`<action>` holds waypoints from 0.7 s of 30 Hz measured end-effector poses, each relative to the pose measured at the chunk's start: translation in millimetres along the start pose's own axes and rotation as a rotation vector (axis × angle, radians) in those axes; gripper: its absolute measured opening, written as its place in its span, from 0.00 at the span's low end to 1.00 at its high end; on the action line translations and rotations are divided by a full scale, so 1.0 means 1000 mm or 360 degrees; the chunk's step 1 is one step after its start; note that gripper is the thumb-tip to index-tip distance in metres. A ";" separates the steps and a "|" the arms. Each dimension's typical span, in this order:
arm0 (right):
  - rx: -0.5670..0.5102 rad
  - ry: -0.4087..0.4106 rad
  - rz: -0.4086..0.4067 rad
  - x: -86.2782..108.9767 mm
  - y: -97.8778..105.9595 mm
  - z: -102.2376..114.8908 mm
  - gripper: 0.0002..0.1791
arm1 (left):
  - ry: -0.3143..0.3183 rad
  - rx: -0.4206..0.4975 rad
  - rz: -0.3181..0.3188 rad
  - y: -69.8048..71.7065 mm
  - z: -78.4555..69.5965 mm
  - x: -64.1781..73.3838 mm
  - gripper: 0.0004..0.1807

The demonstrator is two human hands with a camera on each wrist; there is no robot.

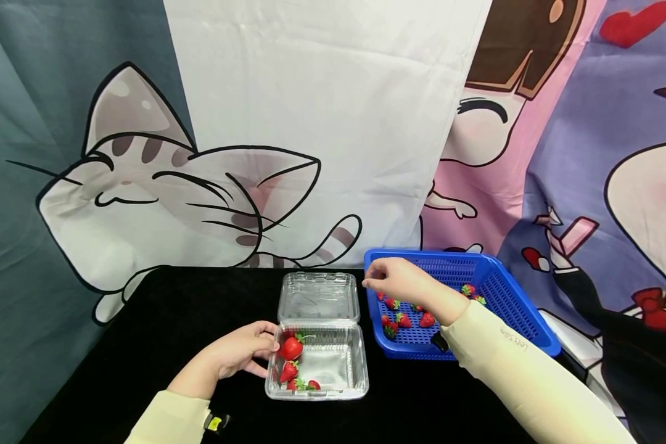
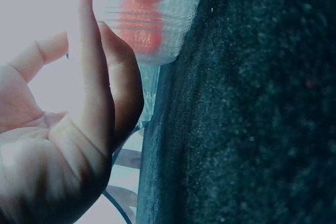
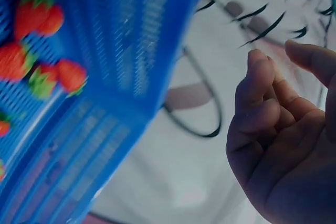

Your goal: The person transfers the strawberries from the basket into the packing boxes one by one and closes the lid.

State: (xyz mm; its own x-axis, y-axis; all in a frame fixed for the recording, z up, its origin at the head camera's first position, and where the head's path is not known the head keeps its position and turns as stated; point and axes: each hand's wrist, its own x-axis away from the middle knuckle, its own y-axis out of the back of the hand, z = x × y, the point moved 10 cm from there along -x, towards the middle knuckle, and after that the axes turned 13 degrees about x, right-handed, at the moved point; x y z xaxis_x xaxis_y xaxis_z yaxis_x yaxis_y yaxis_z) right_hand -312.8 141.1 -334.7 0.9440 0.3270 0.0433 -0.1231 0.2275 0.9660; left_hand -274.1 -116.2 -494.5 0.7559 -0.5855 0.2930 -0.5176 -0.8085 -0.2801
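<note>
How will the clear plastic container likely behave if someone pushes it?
The clear container looks thin-walled, so it would probably flex under pressure. Holding only a few strawberries, it is likely light and may slide. These lie loose mostly toward one side, so they could roll.

My sleeves [image 1: 505, 354] are pale yellow, basket [image 1: 518, 302] is bright blue, strawberries [image 1: 292, 349] red w/ green tops, cartoon cat [image 1: 172, 216] greyish-striped.

Surface: flat tabletop [image 1: 200, 296] covered in black, short-napped cloth | Near centre, head view: transparent, rectangular, hinged plastic box [image 1: 333, 367], base on the cloth, lid open toward 12 o'clock | From the box, just short of 3 o'clock: blue, rectangular, perforated plastic basket [image 1: 510, 314], on the cloth just beside it
</note>
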 end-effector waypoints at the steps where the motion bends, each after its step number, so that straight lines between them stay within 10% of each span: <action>1: 0.0004 -0.0025 0.0005 -0.003 0.000 -0.007 0.08 | -0.0001 -0.0002 0.0000 0.000 0.000 0.000 0.25; 12: 0.0174 -0.0224 -0.0028 -0.030 -0.009 -0.078 0.12 | 0.0018 0.0016 -0.0013 0.004 0.005 -0.001 0.25; 21: 0.0308 -0.0278 0.0104 -0.051 -0.033 -0.094 0.12 | -0.0009 -0.0003 0.0006 0.002 0.000 -0.001 0.26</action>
State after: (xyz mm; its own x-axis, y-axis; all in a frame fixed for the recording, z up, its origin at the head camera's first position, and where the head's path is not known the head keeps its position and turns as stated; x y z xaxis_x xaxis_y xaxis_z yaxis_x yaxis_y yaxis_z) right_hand -385.4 203.6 -393.3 0.9766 0.1680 0.1343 -0.1406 0.0261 0.9897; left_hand -275.9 -117.6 -495.1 0.7562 -0.5882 0.2868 -0.5212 -0.8064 -0.2795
